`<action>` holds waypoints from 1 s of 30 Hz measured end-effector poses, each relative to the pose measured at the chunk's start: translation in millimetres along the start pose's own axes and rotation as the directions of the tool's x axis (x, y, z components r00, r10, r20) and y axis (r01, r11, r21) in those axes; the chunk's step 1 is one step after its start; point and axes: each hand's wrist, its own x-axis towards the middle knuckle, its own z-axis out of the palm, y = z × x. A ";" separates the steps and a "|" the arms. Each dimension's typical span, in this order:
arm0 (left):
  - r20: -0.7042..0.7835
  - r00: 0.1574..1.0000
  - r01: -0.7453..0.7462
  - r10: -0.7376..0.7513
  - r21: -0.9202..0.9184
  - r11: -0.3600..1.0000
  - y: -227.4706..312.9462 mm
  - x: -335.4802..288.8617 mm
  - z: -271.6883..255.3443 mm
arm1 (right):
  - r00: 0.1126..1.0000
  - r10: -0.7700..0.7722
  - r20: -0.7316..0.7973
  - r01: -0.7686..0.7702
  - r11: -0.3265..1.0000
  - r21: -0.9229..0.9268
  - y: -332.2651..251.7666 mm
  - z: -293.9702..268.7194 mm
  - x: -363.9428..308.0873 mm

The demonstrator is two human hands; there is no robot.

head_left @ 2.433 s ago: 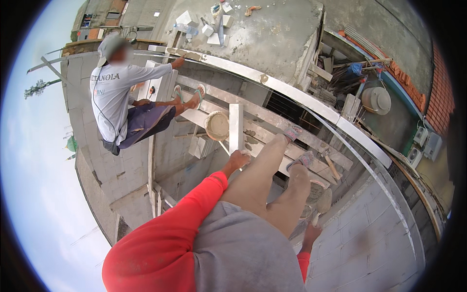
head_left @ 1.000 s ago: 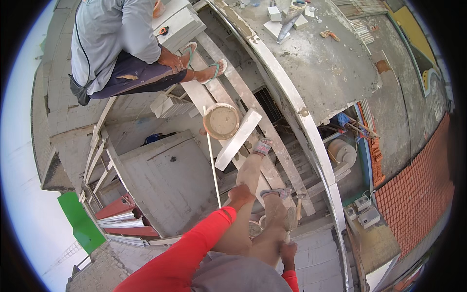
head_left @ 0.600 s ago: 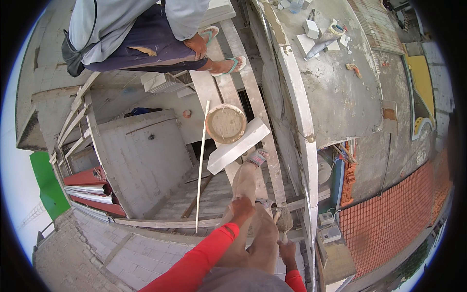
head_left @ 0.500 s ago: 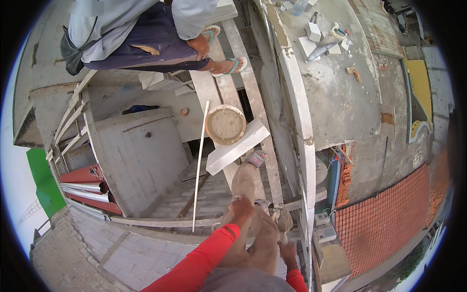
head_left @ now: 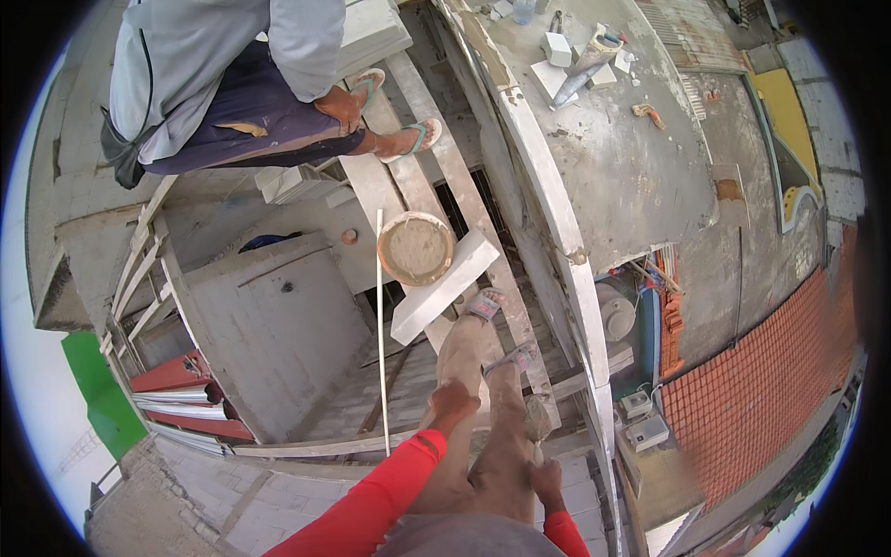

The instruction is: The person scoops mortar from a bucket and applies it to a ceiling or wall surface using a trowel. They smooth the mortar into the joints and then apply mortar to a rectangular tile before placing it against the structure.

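Observation:
My left hand rests on my left leg near the knee; its fingers are too indistinct to tell whether they are open or closed. Low beside my right leg, my right hand is closed on the handle of a trowel. The trowel's mortar-smeared blade points away from me, over the planks. In front of my feet, a white block lies slantwise across the planks. Just beyond it stands a round bucket with grey mortar inside, seen from above.
Narrow planks span a deep opening. Left of the bucket is a thin white stick. Another person sits at the far left, sandalled feet on the planks. Along the right runs a white block wall; a saw lies beyond it.
The view has shifted, so the bucket, planks and person appear further left. My right foot now shows clearly on the plank. My right hand still grips the trowel; my left stays at my leg.

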 end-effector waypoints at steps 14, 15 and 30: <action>-0.035 0.999 -0.006 0.016 0.273 0.962 4.5 -21.5 28.2 | 0.995 0.098 -0.016 -0.088 0.942 0.325 20.1 33.8 2.9; -0.046 0.999 -0.007 0.021 0.295 0.955 6.1 -23.2 28.5 | 0.996 0.027 -0.082 0.003 0.938 0.346 21.7 32.9 5.1; -0.022 0.997 0.080 -0.077 0.276 0.958 1.1 -24.8 44.2 | 0.972 0.060 -0.225 0.049 0.892 0.450 7.0 38.5 1.0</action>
